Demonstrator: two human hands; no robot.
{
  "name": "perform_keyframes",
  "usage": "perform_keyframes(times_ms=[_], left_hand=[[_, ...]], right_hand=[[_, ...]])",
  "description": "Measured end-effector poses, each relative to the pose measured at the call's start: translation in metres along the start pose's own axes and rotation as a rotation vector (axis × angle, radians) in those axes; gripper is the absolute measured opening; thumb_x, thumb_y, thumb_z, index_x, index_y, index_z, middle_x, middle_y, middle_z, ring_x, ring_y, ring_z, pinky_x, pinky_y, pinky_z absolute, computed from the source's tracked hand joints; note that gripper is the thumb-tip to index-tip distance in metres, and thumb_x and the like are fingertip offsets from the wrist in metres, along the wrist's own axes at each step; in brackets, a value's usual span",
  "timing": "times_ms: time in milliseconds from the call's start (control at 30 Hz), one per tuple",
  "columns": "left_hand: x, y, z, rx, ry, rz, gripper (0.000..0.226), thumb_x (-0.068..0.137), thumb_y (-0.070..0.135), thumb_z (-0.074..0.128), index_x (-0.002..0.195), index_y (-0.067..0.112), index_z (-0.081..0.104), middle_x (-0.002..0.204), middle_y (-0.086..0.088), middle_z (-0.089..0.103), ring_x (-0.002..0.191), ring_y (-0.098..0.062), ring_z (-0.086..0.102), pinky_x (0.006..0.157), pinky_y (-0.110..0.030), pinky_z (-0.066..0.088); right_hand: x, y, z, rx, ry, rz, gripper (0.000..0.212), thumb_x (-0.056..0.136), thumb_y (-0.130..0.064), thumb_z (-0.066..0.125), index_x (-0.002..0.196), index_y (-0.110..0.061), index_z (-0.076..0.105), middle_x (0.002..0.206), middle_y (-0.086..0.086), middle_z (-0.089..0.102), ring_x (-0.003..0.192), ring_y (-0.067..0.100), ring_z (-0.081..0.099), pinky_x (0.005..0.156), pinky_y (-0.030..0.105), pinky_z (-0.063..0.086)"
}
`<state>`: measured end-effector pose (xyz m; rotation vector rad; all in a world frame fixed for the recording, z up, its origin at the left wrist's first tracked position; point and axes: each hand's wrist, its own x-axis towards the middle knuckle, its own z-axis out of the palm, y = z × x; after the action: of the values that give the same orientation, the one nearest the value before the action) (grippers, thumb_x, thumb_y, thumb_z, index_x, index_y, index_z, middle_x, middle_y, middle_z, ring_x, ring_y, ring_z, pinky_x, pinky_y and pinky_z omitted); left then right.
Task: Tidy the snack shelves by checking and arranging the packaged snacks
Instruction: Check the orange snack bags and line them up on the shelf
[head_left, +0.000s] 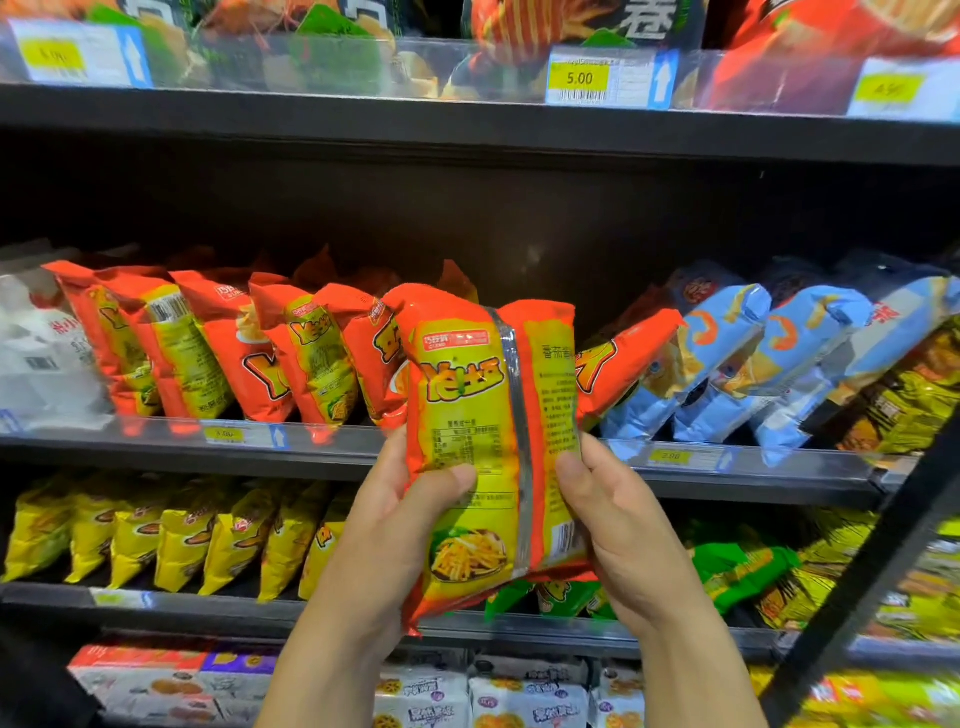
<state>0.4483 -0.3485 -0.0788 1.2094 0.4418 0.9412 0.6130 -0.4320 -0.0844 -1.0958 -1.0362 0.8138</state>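
— While both hands, left hand (395, 514) and right hand (613, 525), grip that orange packet (488, 441) before the middle shelf (467, 457), what's risky?
— Squeezing probably crushes it; shoving it back topples the leaning row (234, 343).

Dark metal shelving (363, 132) in tiers; black back panel (519, 208); clear front rail (467, 67) carrying yellow price tags (580, 79).

A yellow price tag (579, 78) on the front edge of the top shelf (363, 124) reads "5.00", above a barcode and beside a white arrow on blue. A dark bag (644, 23) over it shows a large white "卷". The orange-and-yellow packet (467, 415) bears "番茄" at its upper right; its fine print and the other shelf tags are too blurred to read.
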Motion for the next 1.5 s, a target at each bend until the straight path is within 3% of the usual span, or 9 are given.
perform_keyframes(times_ms=[133, 300, 400, 633, 833, 1067, 1233, 1400, 1500], left_hand=[[0.004, -0.004, -0.004, -0.002, 0.037, -0.019, 0.038, 0.076, 0.026, 0.065, 0.107, 0.041, 0.08, 0.114, -0.008, 0.08, 0.096, -0.027, 0.079, 0.075, -0.042, 0.062], [0.006, -0.006, -0.007, -0.002, 0.01, 0.001, 0.043, 0.082, 0.025, 0.066, 0.125, 0.027, 0.073, 0.118, -0.009, 0.079, 0.101, -0.025, 0.078, 0.073, -0.033, 0.064], [0.005, -0.005, -0.006, 0.035, -0.023, 0.021, 0.046, 0.088, 0.022, 0.076, 0.133, 0.022, 0.066, 0.124, -0.005, 0.078, 0.11, -0.021, 0.076, 0.079, -0.03, 0.063], [0.007, -0.01, -0.014, 0.109, -0.053, 0.062, 0.049, 0.094, 0.022, 0.061, 0.143, 0.019, 0.058, 0.136, -0.001, 0.072, 0.131, -0.02, 0.065, 0.112, -0.046, 0.049], [0.01, -0.013, -0.017, 0.154, -0.052, 0.14, 0.05, 0.09, 0.011, 0.066, 0.139, 0.018, 0.059, 0.131, 0.001, 0.074, 0.125, -0.015, 0.068, 0.094, -0.023, 0.058], [0.008, -0.011, -0.017, 0.251, -0.056, 0.196, 0.06, 0.079, 0.006, 0.074, 0.134, 0.025, 0.06, 0.124, 0.009, 0.076, 0.114, -0.008, 0.071, 0.088, -0.016, 0.056], [0.009, -0.006, -0.02, 0.236, -0.059, 0.169, 0.058, 0.076, 0.014, 0.076, 0.133, 0.024, 0.064, 0.124, 0.007, 0.077, 0.114, -0.009, 0.072, 0.087, -0.02, 0.058], [0.011, -0.005, -0.023, 0.168, -0.079, 0.023, 0.072, 0.067, 0.057, 0.093, 0.131, 0.032, 0.071, 0.134, -0.002, 0.073, 0.125, -0.022, 0.069, 0.1, -0.036, 0.059], [0.011, -0.006, -0.022, 0.118, -0.084, -0.029, 0.066, 0.075, 0.056, 0.087, 0.133, 0.029, 0.069, 0.133, -0.004, 0.074, 0.122, -0.025, 0.071, 0.098, -0.038, 0.061]], right_hand=[[-0.003, -0.005, -0.001, 0.009, -0.032, 0.011, 0.058, 0.089, -0.051, 0.069, 0.138, -0.021, 0.064, 0.134, 0.005, 0.072, 0.125, 0.027, 0.068, 0.107, 0.047, 0.052], [-0.003, -0.005, -0.001, -0.051, 0.043, -0.033, 0.039, 0.083, -0.048, 0.082, 0.119, -0.035, 0.073, 0.125, 0.003, 0.076, 0.118, 0.024, 0.072, 0.103, 0.049, 0.056], [-0.004, -0.005, -0.001, -0.173, 0.088, -0.066, 0.041, 0.078, -0.05, 0.083, 0.116, -0.043, 0.07, 0.121, -0.004, 0.077, 0.114, 0.017, 0.073, 0.103, 0.048, 0.056], [-0.008, -0.007, 0.003, -0.299, 0.169, -0.131, 0.063, 0.071, -0.047, 0.087, 0.127, -0.038, 0.06, 0.116, -0.016, 0.075, 0.11, 0.007, 0.071, 0.099, 0.039, 0.057], [-0.01, -0.008, -0.005, -0.334, 0.121, -0.106, 0.054, 0.083, -0.035, 0.081, 0.132, -0.038, 0.059, 0.12, -0.02, 0.074, 0.114, 0.003, 0.07, 0.099, 0.03, 0.057], [-0.006, 0.002, -0.015, -0.284, 0.097, -0.079, 0.056, 0.09, -0.005, 0.079, 0.139, -0.021, 0.058, 0.127, -0.008, 0.074, 0.119, 0.011, 0.069, 0.1, 0.028, 0.056], [-0.004, -0.001, -0.015, -0.252, 0.098, -0.07, 0.047, 0.083, -0.027, 0.078, 0.129, -0.029, 0.064, 0.122, -0.009, 0.076, 0.115, 0.011, 0.071, 0.098, 0.03, 0.058], [-0.002, -0.005, -0.01, -0.188, 0.112, 0.007, 0.043, 0.083, -0.04, 0.073, 0.121, -0.02, 0.071, 0.115, -0.003, 0.079, 0.108, 0.016, 0.075, 0.098, 0.044, 0.06], [-0.001, -0.006, -0.01, -0.162, 0.128, 0.047, 0.046, 0.084, -0.046, 0.071, 0.119, -0.016, 0.072, 0.11, 0.004, 0.08, 0.104, 0.025, 0.077, 0.098, 0.056, 0.058]])
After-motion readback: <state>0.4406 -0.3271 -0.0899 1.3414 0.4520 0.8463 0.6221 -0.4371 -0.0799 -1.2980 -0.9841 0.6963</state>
